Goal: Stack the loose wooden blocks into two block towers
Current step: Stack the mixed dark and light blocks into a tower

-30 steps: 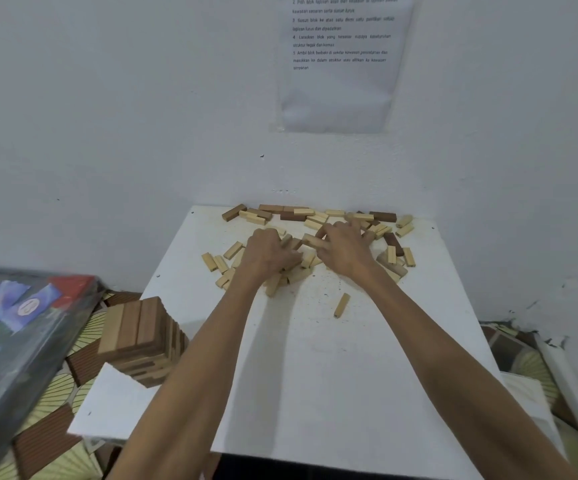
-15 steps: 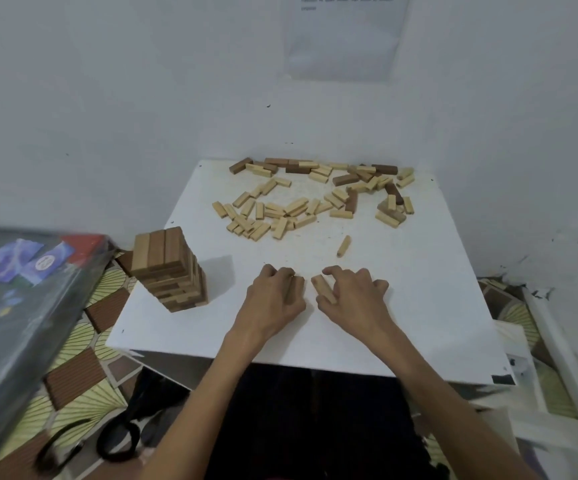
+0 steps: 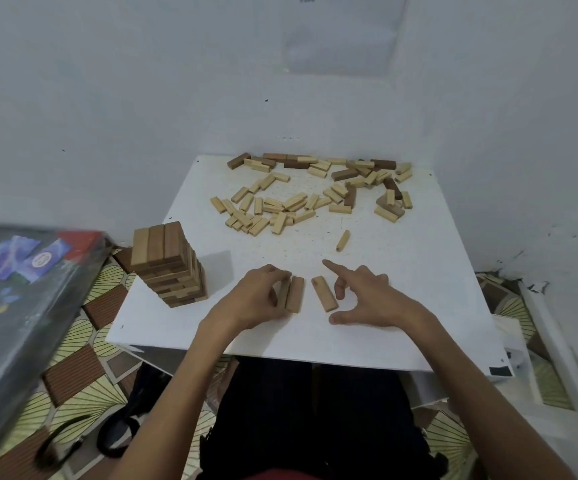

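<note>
A finished wooden block tower (image 3: 170, 265) stands at the near left corner of the white table (image 3: 436, 271). Several loose blocks (image 3: 311, 192), light and dark, lie scattered along the far side. Near the front edge lie three blocks. My left hand (image 3: 256, 297) curls its fingers round two of them (image 3: 291, 294), which lie side by side. The third block (image 3: 324, 294) lies tilted a little to the right, free. My right hand (image 3: 363, 297) hovers open beside it, forefinger and thumb spread.
One single light block (image 3: 343, 240) lies alone mid-table. A dark plastic-wrapped box (image 3: 13, 299) sits on the floor at the left. A black strap (image 3: 114, 434) lies on the patterned floor mat. White walls close in behind and right.
Both hands came back from the far pile to the front edge with blocks. My right hand has spread and let one block lie; my left still holds two.
</note>
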The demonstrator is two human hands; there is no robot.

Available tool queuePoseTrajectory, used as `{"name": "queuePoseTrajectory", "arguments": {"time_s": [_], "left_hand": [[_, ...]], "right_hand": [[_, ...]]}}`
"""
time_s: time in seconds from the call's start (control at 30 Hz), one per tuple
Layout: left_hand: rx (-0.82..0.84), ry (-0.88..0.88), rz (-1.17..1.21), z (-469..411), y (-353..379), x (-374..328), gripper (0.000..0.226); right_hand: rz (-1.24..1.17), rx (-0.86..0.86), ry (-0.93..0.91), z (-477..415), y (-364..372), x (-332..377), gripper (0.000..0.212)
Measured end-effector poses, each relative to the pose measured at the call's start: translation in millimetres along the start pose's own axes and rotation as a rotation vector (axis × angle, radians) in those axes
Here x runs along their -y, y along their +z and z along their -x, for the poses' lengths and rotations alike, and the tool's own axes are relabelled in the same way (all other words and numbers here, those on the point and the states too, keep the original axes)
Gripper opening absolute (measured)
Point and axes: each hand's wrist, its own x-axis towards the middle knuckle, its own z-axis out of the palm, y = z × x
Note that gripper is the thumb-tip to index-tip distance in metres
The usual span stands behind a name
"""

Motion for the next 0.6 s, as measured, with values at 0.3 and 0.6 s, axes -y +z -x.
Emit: {"name": "queuePoseTrajectory", "arguments": {"time_s": [0.3,0.6], "left_hand": [[-0.103,-0.003,0.204,4.4,4.0,10.8,0.069],[-0.108,-0.020,0.146,3.4,9.2,28.1,0.081]], "right_hand": [[-0.037,-0.034,-0.047,-18.8,5.2,2.3,0.070],[-0.079,0.000,-0.045,-19.3,12.8,2.8,0.094]]}}
